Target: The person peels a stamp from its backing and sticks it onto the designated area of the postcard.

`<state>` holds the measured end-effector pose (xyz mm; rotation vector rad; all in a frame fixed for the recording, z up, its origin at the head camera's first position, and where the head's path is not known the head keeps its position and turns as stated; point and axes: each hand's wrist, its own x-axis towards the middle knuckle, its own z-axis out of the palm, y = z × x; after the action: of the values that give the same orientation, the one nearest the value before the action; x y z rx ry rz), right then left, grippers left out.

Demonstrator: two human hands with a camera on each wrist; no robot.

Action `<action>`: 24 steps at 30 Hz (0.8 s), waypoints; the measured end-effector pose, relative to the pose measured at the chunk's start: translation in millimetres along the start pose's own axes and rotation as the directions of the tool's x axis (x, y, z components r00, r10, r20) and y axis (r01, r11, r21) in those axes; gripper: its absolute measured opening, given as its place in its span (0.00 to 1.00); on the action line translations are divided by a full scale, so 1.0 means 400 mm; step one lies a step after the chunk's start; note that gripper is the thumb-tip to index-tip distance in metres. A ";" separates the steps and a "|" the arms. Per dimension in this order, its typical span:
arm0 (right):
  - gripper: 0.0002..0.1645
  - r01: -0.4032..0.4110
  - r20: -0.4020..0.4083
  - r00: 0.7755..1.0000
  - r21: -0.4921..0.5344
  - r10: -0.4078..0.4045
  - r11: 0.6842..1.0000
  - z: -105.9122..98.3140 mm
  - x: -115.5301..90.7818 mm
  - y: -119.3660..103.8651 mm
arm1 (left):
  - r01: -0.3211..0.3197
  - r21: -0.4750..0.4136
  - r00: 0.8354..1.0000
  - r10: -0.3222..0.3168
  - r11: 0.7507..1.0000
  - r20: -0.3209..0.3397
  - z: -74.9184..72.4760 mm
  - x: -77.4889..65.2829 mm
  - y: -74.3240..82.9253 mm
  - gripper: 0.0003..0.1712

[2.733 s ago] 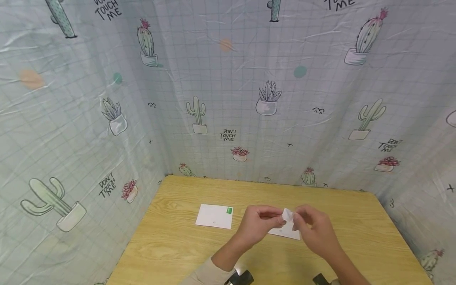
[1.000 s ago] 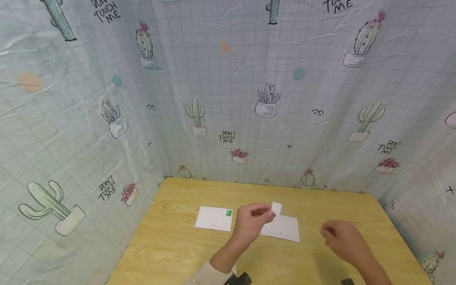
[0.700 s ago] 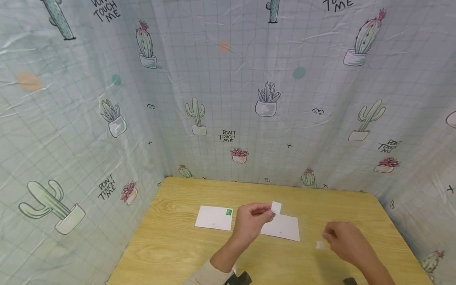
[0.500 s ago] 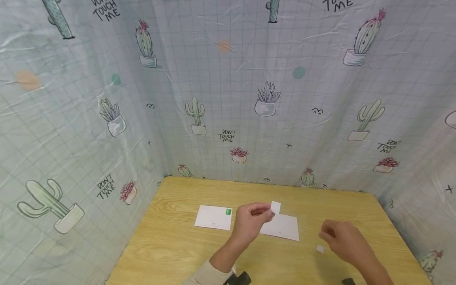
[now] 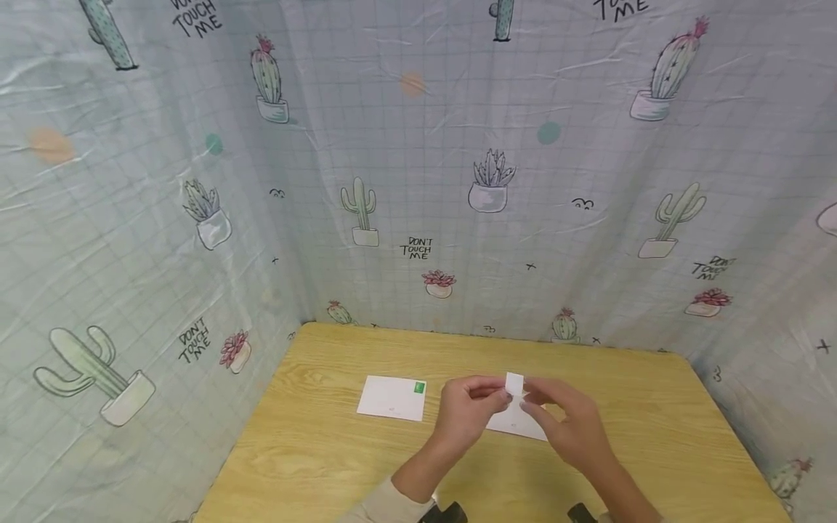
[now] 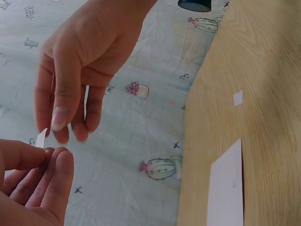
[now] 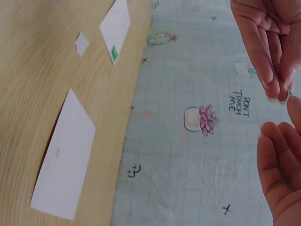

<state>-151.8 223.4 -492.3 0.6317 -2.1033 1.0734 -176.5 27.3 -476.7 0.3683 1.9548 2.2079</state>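
My left hand (image 5: 461, 414) pinches a small stamp (image 5: 514, 383) upright between thumb and fingertips. Its white side faces the head camera; the right wrist view catches a thin greenish edge of the stamp (image 7: 289, 93). My right hand (image 5: 565, 421) is raised beside it, with thumb and forefinger spread apart at the stamp's right side. In the left wrist view, fingertips of the right hand (image 6: 84, 75) are right at the stamp's upper end. Under both hands lies a plain white envelope (image 5: 516, 423), partly hidden by them.
Left of the hands lies another white envelope (image 5: 390, 398) with a green stamp (image 5: 419, 387) in its corner. A small white paper scrap (image 6: 238, 98) lies right of the plain envelope, and another scrap (image 7: 81, 44) between the envelopes. A cactus-print curtain (image 5: 418, 181) surrounds the wooden table (image 5: 307, 450).
My right hand let a small white scrap fall to the table on the right, then came back left to the stamp. The left hand has kept its pinch.
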 end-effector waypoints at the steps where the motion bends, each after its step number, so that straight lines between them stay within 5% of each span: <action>1: 0.29 -0.008 -0.004 1.000 0.006 0.008 1.000 0.006 0.001 -0.002 | 0.002 0.001 1.000 -0.002 1.000 0.002 0.000 0.000 -0.001 0.12; 17: 0.27 0.044 0.012 0.999 0.036 -0.044 0.998 0.021 0.007 0.004 | -0.024 0.011 0.999 0.023 1.000 0.028 0.002 -0.002 0.002 0.12; 24: 0.26 0.045 0.005 0.999 0.056 -0.046 0.997 0.009 0.005 0.010 | -0.100 0.042 0.991 0.096 0.994 0.089 0.000 -0.001 -0.004 0.14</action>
<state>-157.0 222.4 -494.1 0.7070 -2.0604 1.1092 -176.1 27.2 -478.5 0.5691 1.9847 2.1678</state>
